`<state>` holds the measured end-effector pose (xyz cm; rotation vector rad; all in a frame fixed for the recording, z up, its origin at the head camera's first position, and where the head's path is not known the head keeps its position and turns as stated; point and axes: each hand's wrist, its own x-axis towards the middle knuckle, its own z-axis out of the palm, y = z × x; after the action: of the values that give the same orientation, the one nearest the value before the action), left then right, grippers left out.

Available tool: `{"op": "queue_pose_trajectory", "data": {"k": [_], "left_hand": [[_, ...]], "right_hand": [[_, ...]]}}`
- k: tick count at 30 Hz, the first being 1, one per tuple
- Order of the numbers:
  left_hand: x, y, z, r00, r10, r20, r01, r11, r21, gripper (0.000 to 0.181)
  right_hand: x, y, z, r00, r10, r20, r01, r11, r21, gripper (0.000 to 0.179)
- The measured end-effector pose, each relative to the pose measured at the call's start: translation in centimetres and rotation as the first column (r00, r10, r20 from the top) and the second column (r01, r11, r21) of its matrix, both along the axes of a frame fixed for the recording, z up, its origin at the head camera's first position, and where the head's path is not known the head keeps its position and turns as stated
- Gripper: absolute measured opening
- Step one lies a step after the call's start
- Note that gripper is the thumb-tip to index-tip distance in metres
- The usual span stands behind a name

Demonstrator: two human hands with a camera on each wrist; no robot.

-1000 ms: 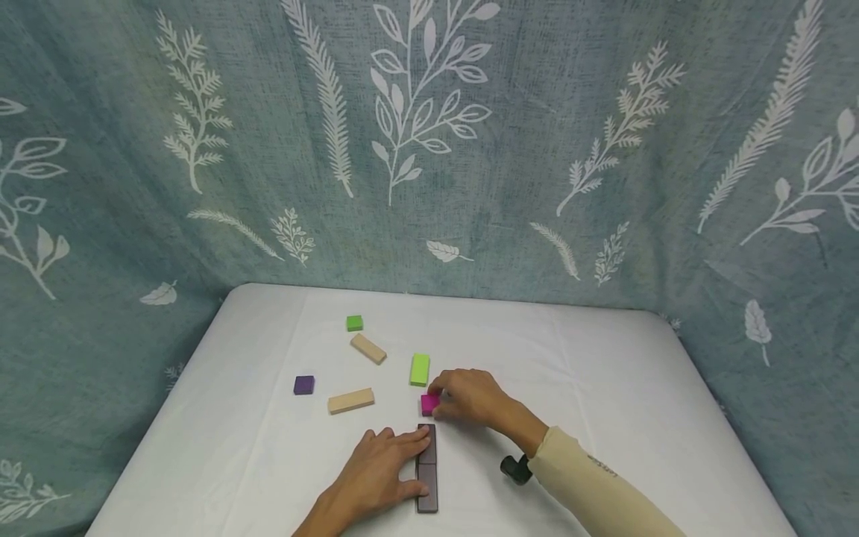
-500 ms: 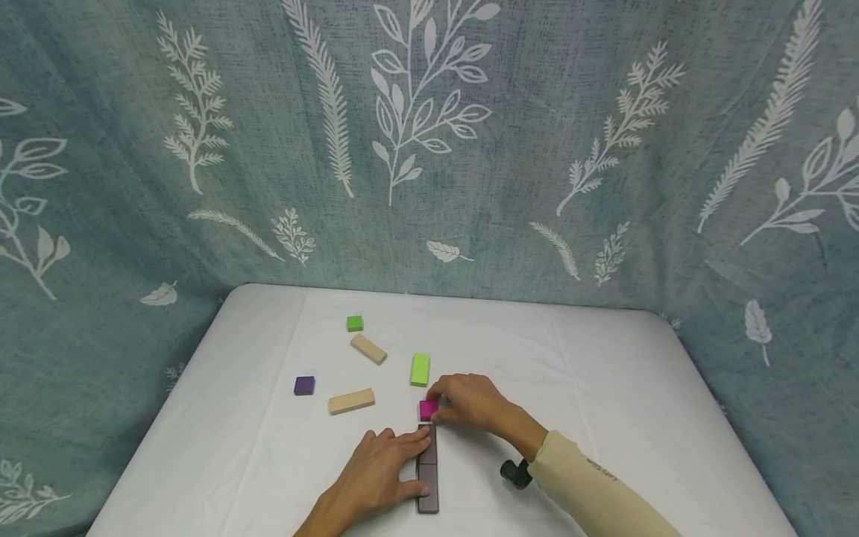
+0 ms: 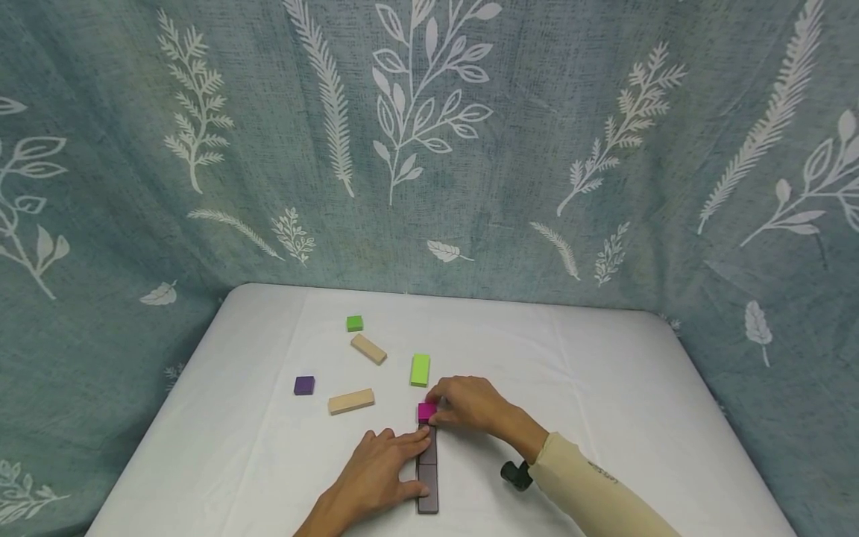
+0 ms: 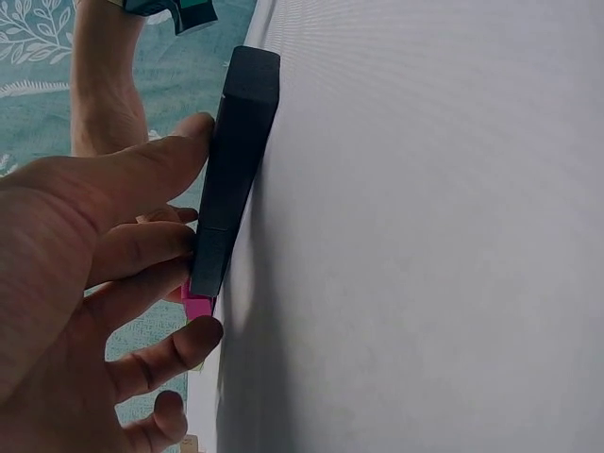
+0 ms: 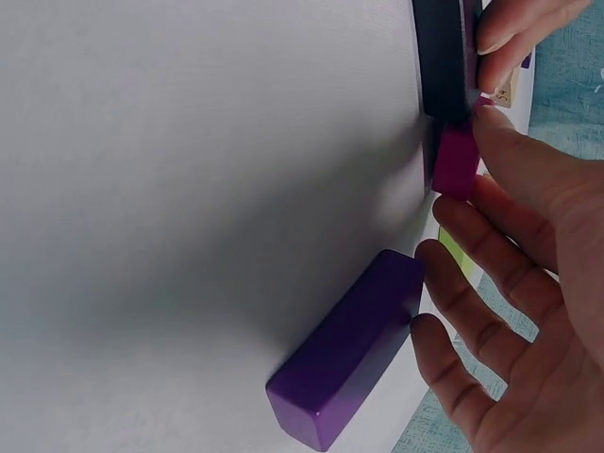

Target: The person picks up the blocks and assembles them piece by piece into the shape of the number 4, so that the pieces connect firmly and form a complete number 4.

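Two dark grey-brown blocks [image 3: 428, 488] lie end to end in a line on the white table. My left hand [image 3: 374, 471] rests its thumb and fingertips on top of them, its fingers fairly straight. At the far end of this line is a small magenta block [image 3: 426, 412], pinched between the thumb and fingers of my right hand [image 3: 470, 399]. In the right wrist view, the magenta block [image 5: 456, 160] sits right at the dark block's end. A longer purple block [image 5: 349, 349] lies by the other right fingertips; in the head view that hand hides it.
Beyond the hands lie a lime block [image 3: 420, 370], a green block [image 3: 354, 324] and two plain wooden blocks [image 3: 351, 401]. A dark purple block [image 3: 304, 385] is farther left. Patterned blue-green cloth [image 3: 470, 224] hangs behind the table [image 3: 604, 358].
My right hand has drawn the magenta block a short way toward me and slightly left, narrowing the gap to the dark blocks until none shows. The left hand has stayed in place.
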<state>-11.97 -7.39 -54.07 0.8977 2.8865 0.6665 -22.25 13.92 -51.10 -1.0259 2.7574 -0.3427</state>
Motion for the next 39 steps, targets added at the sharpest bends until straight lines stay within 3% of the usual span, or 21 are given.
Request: {"op": "queue_pose_trajectory", "data": {"k": [39], "left_hand": [[0.09, 0.15, 0.13, 0.999, 0.0, -0.043, -0.001, 1.0, -0.021, 0.067]], "right_hand": [[0.4, 0.14, 0.05, 0.999, 0.007, -0.032, -0.006, 1.0, 0.013, 0.031]]}}
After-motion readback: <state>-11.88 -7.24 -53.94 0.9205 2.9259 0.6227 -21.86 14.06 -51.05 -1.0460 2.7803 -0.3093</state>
